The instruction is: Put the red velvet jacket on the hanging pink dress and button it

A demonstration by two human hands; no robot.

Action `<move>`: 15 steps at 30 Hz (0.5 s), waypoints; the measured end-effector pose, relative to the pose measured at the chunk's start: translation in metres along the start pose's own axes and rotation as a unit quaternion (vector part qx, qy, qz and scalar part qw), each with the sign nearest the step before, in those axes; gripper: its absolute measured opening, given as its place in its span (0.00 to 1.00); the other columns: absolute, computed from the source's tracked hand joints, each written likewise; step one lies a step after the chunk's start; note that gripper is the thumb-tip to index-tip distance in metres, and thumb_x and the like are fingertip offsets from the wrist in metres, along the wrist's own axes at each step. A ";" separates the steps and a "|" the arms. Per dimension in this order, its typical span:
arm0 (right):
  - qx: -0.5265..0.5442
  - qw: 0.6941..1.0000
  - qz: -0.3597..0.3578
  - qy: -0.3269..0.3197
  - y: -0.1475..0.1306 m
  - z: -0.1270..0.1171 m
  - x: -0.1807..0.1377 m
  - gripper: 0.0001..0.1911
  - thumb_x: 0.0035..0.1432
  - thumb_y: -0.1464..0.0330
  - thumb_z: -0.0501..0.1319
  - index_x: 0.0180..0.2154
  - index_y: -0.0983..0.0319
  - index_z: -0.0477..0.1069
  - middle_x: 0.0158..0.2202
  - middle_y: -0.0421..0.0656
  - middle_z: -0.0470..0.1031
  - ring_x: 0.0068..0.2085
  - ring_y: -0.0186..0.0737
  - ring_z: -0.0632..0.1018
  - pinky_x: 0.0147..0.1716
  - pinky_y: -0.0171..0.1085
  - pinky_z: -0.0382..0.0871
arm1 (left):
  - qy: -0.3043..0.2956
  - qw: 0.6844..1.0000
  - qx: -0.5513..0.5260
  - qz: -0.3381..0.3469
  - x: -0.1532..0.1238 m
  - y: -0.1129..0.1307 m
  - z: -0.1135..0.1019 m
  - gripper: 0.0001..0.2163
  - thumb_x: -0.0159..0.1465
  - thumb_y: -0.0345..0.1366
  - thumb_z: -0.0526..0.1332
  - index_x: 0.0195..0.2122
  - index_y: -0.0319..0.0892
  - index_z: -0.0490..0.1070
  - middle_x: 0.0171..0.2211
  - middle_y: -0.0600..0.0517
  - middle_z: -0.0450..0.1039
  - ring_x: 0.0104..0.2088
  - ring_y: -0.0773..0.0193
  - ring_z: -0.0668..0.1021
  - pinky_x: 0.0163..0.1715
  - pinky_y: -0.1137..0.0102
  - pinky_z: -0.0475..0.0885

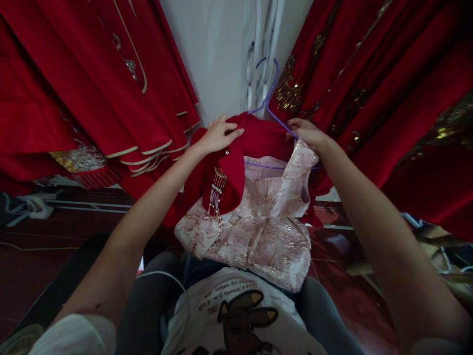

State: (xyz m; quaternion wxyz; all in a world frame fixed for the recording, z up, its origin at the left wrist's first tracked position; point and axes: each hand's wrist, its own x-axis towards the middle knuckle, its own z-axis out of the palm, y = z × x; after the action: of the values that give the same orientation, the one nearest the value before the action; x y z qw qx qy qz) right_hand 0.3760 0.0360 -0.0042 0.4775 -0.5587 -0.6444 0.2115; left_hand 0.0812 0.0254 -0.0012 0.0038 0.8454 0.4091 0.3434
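Observation:
A pale pink brocade dress point(277, 251) with a gold-pink leaf pattern lies over my lap, its bodice around a purple hanger point(271, 98). A red jacket point(232, 172) covers the dress's left shoulder; a beaded tassel brooch point(217, 190) hangs on its front. My left hand point(220, 135) is closed on the red jacket near its shoulder, thumb and forefinger pointing right. At the other side my right hand point(308, 132) pinches the dress's shoulder strap point(301, 150) against the hanger arm. Its fingertips are partly hidden behind the strap and red cloth.
Red garments with cream piping point(148, 113) hang at the left, and red garments with gold sequins point(354, 88) at the right. White metal rods point(264, 44) stand against the pale wall behind the hanger. A white power strip point(39, 204) with cables lies on the floor at left.

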 end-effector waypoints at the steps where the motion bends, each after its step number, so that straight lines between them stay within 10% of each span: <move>1: -0.019 1.000 0.012 0.004 0.001 -0.003 0.001 0.15 0.46 0.86 0.60 0.29 0.62 0.64 0.20 0.31 0.63 0.22 0.28 0.64 0.26 0.31 0.61 | -0.001 1.000 0.010 0.002 0.001 0.000 0.000 0.17 0.67 0.44 0.58 0.23 0.40 0.65 0.30 0.50 0.63 0.40 0.58 0.72 0.49 0.61 0.65; 9: -0.157 0.986 0.023 0.055 0.014 -0.066 -0.011 0.17 0.44 0.86 0.60 0.36 0.65 0.68 0.35 0.43 0.71 0.32 0.31 0.68 0.37 0.34 0.63 | -0.030 0.999 0.044 0.009 0.001 0.008 -0.004 0.16 0.67 0.43 0.56 0.25 0.41 0.67 0.30 0.50 0.61 0.39 0.57 0.72 0.46 0.62 0.66; 15: -0.369 0.922 0.063 0.102 0.012 -0.121 -0.043 0.23 0.43 0.82 0.64 0.44 0.63 0.74 0.41 0.47 0.76 0.36 0.35 0.72 0.36 0.37 0.64 | -0.035 0.998 0.051 -0.003 -0.001 0.012 -0.003 0.15 0.68 0.44 0.55 0.27 0.40 0.68 0.32 0.49 0.62 0.42 0.55 0.73 0.49 0.61 0.66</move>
State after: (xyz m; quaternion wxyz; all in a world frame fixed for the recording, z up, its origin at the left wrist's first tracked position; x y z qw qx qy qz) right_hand 0.4821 -0.0316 0.0244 0.2860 -0.7535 -0.5878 -0.0698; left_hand 0.0872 0.0157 0.0036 -0.0239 0.8550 0.4279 0.2922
